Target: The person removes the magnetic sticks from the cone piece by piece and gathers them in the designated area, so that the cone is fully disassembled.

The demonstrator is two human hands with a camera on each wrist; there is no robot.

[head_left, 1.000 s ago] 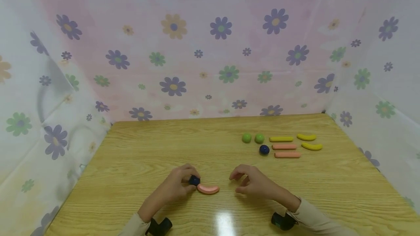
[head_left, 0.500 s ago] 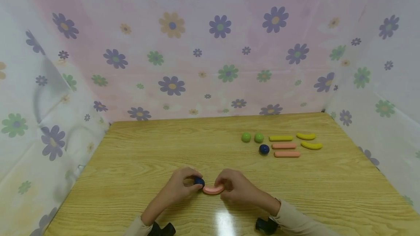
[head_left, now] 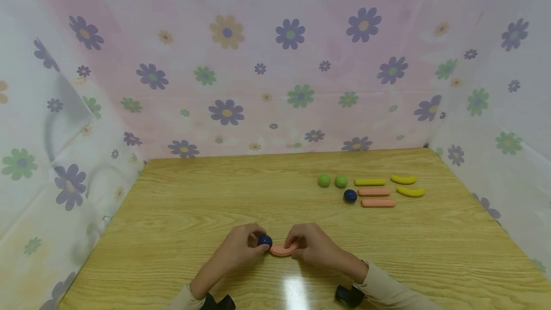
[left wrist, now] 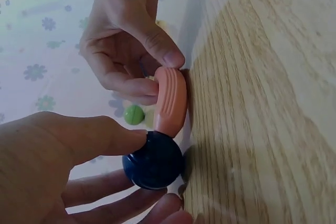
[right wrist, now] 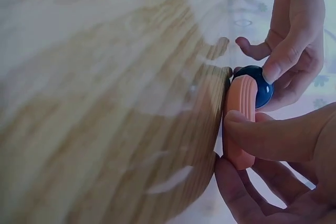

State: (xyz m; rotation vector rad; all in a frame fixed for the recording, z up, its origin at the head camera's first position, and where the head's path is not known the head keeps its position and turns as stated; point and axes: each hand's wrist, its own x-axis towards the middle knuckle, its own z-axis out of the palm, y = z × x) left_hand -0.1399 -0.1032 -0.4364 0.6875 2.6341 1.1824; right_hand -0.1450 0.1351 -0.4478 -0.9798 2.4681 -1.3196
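Observation:
At the front middle of the table, my left hand (head_left: 241,247) pinches a dark blue ball (left wrist: 153,160) between thumb and fingers. My right hand (head_left: 315,245) grips the right end of a curved salmon-pink piece with grooves along it (left wrist: 171,100), thumb on the near side. The pink piece's left end meets the ball, as both wrist views show. Ball and pink piece lie low at the wooden surface, side by side in a row.
On the wooden table (head_left: 206,190), toward the back right, are two green balls (head_left: 324,180), another blue ball (head_left: 350,196), a straight yellow stick (head_left: 370,182), two straight pink sticks (head_left: 378,203) and two curved yellow pieces (head_left: 410,192). Flowered cloth (head_left: 254,123) surrounds the table.
My right hand has come in from the right and taken hold of the curved pink piece. Ball and pink piece have shifted slightly right together, my left hand moving with them.

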